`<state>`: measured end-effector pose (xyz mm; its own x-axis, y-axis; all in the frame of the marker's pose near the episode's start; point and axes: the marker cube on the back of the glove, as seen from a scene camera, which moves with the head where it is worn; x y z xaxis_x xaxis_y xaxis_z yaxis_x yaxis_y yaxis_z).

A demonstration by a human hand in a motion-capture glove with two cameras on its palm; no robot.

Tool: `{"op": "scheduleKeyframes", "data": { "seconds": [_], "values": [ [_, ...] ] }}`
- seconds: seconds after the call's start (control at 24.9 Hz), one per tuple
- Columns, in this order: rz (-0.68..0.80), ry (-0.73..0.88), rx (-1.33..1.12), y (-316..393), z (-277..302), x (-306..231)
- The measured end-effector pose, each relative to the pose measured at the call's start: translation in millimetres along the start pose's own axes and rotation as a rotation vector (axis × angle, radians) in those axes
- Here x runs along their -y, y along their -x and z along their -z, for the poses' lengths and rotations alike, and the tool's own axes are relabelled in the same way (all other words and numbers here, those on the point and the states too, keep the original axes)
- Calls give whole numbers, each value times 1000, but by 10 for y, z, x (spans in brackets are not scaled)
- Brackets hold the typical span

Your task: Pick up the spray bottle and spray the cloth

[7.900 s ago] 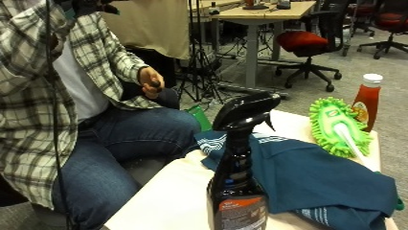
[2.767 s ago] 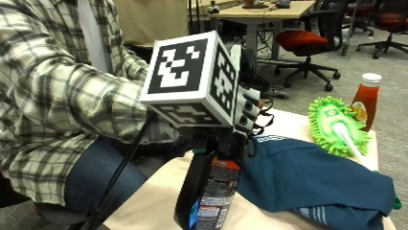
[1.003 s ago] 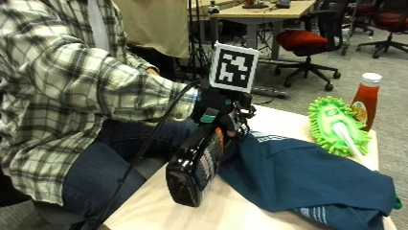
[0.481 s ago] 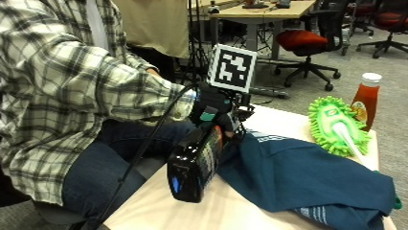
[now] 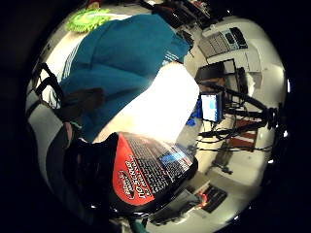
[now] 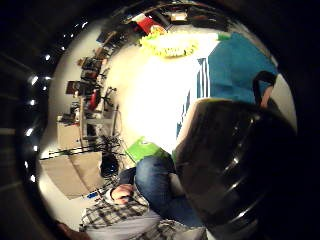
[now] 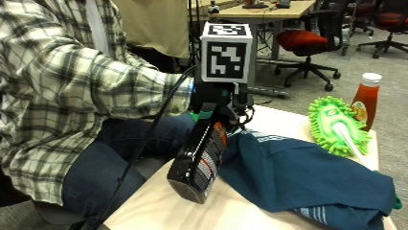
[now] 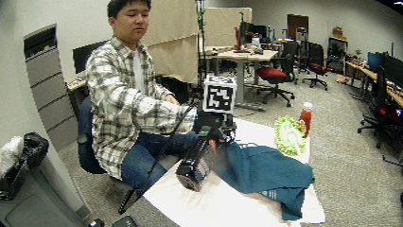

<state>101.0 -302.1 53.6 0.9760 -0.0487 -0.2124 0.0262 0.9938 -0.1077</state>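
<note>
My gloved right hand [image 7: 217,103] grips the neck of the black spray bottle [image 7: 198,160] and holds it tilted above the white table [image 7: 146,211]. The bottle's base points down toward the table's near edge, and its head is up at the hand, beside the cloth. The teal cloth [image 7: 306,177] lies crumpled on the table, right next to the bottle. In the wide outside view the hand [image 8: 211,124] holds the bottle [image 8: 198,161] at the edge of the cloth [image 8: 264,168]. The bottle's red label [image 5: 146,177] fills the palm view, with the cloth [image 5: 121,63] beyond it.
A green fluffy duster [image 7: 338,124] lies at the far side of the table beyond the cloth. A red ketchup bottle [image 7: 365,98] stands behind it near the far corner. The person's jeans-clad legs [image 7: 121,158] are against the table's left edge.
The bottle first stood upright on the table with no hand on it. The gloved hand has gripped its neck, lifted it and tilted it. Over the last second it has barely moved.
</note>
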Motion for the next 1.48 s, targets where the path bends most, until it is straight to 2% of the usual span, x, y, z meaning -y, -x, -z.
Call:
{"op": "scheduleKeyframes", "data": {
  "seconds": [0.36, 0.64, 1.04, 1.48],
  "values": [
    [-44, -268, 539, -235, 543, -126],
    [70, -450, 949, -43, 867, -274],
    [229, -414, 1104, 637, 837, -107],
    [253, -420, 1167, 1036, 532, 489]
  ]
}}
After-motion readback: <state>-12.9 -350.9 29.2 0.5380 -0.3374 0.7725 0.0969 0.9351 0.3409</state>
